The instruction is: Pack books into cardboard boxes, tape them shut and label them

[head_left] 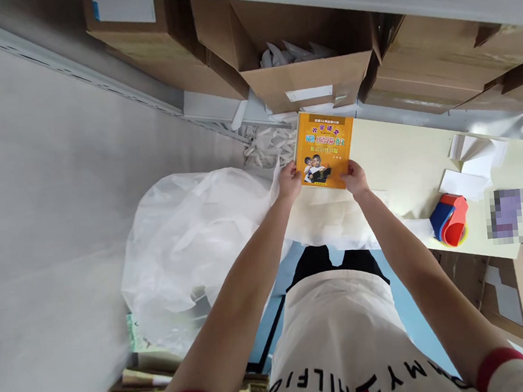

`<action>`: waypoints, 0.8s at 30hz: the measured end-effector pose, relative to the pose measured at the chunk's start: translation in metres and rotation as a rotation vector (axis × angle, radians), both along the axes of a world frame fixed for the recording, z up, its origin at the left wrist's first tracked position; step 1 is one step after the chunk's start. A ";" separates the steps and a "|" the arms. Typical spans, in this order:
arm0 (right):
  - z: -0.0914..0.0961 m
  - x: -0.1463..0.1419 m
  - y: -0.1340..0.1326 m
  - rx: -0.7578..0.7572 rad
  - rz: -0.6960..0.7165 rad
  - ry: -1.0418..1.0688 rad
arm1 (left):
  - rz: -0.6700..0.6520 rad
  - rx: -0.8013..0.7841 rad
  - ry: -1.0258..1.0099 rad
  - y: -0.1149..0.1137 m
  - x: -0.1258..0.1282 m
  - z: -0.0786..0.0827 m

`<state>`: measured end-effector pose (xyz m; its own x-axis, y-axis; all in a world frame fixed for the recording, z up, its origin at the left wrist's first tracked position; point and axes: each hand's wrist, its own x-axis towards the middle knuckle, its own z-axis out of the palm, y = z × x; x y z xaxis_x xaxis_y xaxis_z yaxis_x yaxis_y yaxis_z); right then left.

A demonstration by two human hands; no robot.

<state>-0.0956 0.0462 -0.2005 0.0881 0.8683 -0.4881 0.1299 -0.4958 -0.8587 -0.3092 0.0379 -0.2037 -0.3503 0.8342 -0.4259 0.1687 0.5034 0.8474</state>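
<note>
An orange book [325, 147] with Chinese lettering and a picture of two children on its cover is held up in front of me, over the pale table. Its lower left corner is gripped by my left hand [289, 181], and its lower right corner by my right hand [355, 179]. White sheet material [275, 182] lies close beside the left hand. Beneath the book and hands, a whitish sheet [331, 214] covers the table's near edge; how far it runs under the book is hidden.
A large translucent plastic bag [191, 226] bulges at the left. An open cardboard box [310, 76] stands behind the table [404, 153]. To the right are a red and blue tape dispenser [450, 219], white papers [464, 183] and a blurred-out item [506, 214]. Folded cardboard [136, 390] lies low left.
</note>
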 end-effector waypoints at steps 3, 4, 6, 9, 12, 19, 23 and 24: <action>0.006 -0.001 0.002 0.021 -0.048 0.040 | 0.055 -0.012 -0.169 0.000 0.004 0.008; 0.008 -0.001 0.002 0.038 -0.053 0.059 | 0.050 -0.008 -0.223 0.000 0.006 0.013; 0.015 0.000 0.000 0.081 -0.047 0.087 | 0.004 0.024 -0.297 0.001 0.014 0.023; 0.032 0.007 -0.011 0.152 -0.088 0.082 | -0.038 0.122 -0.300 0.002 0.025 0.039; 0.057 0.019 -0.032 0.215 -0.155 0.057 | 0.004 0.212 -0.261 0.004 0.028 0.053; 0.122 0.073 -0.086 0.395 -0.195 -0.067 | 0.283 0.147 0.000 0.003 0.014 0.072; 0.154 0.118 -0.105 0.497 -0.249 -0.157 | -0.153 0.326 0.293 -0.029 0.029 0.083; 0.160 0.129 -0.109 0.515 -0.269 -0.177 | -0.377 0.336 0.397 -0.040 0.037 0.083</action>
